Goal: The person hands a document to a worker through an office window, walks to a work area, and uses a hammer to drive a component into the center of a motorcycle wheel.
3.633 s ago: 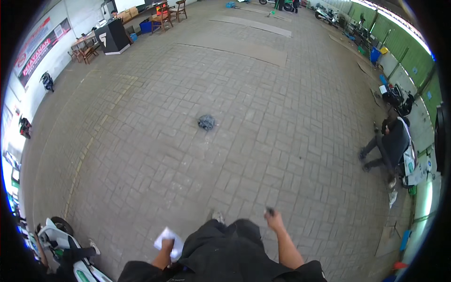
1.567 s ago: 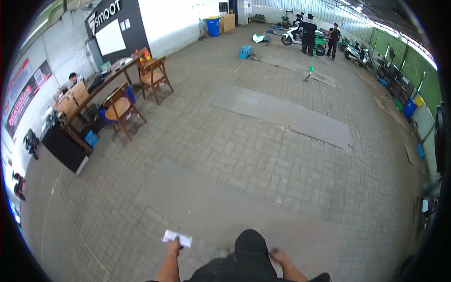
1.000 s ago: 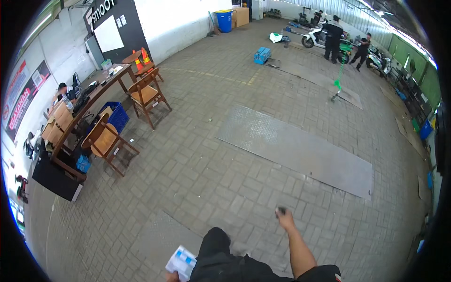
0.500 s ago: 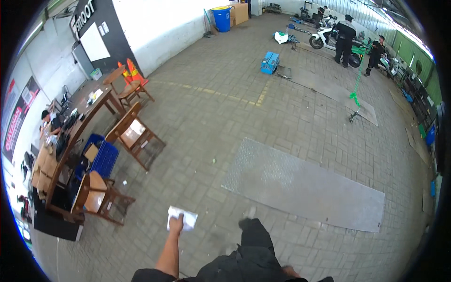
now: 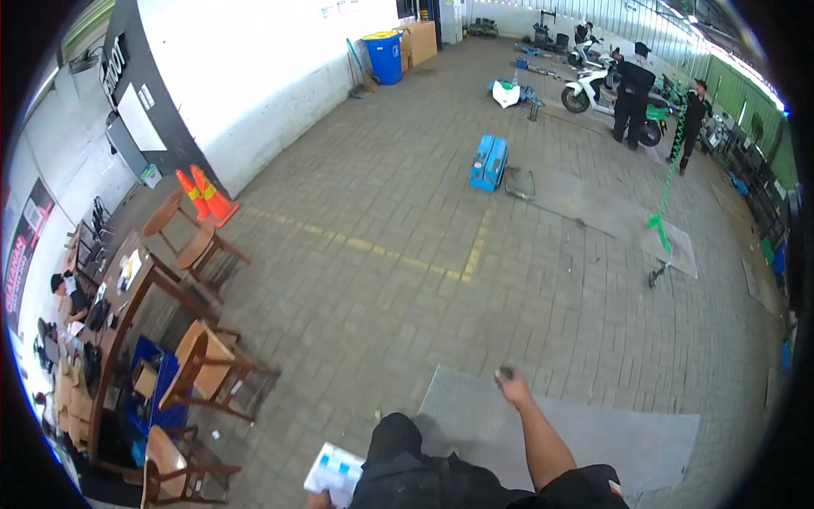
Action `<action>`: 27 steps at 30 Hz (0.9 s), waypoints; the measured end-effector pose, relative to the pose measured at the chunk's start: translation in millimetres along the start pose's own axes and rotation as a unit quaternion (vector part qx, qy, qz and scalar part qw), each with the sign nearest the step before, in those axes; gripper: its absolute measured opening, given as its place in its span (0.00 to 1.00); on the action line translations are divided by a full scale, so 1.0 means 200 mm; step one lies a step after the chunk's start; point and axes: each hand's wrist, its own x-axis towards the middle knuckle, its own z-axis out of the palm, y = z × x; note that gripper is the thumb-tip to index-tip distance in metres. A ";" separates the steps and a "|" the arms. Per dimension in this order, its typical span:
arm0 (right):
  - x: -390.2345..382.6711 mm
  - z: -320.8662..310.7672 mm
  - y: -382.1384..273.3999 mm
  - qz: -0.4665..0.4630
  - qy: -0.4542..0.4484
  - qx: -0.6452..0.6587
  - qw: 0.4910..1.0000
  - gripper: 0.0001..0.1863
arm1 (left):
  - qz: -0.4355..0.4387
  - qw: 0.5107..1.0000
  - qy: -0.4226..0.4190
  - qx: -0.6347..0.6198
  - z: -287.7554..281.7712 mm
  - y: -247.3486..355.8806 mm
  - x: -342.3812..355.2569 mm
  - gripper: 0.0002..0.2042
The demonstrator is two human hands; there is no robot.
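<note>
At the lower edge my left hand (image 5: 319, 500) grips a flat white packet with blue patches (image 5: 337, 473), partly hidden by my dark clothing. My right hand (image 5: 511, 389) is stretched forward above the grey metal floor plate (image 5: 627, 441). Its fingers are closed round a small dark object (image 5: 506, 372), too small to name. My dark-clad knee (image 5: 397, 434) rises between the two hands.
Wooden chairs (image 5: 208, 360) and a long table (image 5: 127, 297) line the left, near orange cones (image 5: 212, 199). Ahead lies a blue toolbox (image 5: 488, 163). A green coiled hose (image 5: 666, 204) hangs at right, near people (image 5: 633, 97) beside a white scooter (image 5: 587, 89).
The toolbox, chairs and floor plate now appear lower and closer. My right arm has swung forward into view. My left hand, with the white packet, has dropped back to the lower edge.
</note>
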 end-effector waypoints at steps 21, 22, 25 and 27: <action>2.29 0.42 -0.71 0.502 -0.212 -0.086 0.834 0.24 | 0.488 0.868 0.004 -0.093 0.39 5.83 1.73 0.24; 2.49 0.44 -0.77 0.500 -0.213 -0.079 0.836 0.23 | 0.448 0.893 -0.019 -0.046 0.40 5.94 1.76 0.25; 3.44 0.55 -0.99 0.413 -0.178 -0.001 0.893 0.22 | 0.405 0.912 0.015 0.062 0.53 6.04 1.99 0.25; 4.25 0.61 -1.28 0.403 -0.152 -0.027 0.902 0.25 | 0.317 0.942 0.066 0.085 0.62 5.98 2.01 0.23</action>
